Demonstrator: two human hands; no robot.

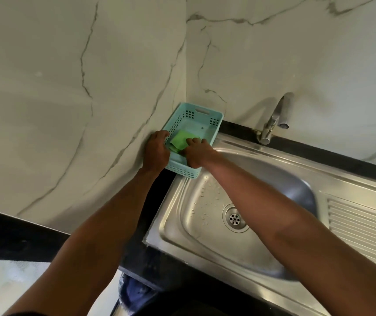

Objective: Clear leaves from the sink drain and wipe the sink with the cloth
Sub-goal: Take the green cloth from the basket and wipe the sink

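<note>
At frame centre, the left hand [157, 151] grips the basket [205, 117] rim against the wall; the right hand [197, 155] pinches the green cloth [179, 140] inside it.

No legible text or labels.

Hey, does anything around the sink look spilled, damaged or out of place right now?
Nothing damaged. The turquoise plastic basket overhangs the steel sink rim slightly, and scattered water droplets remain near the drain.
</note>
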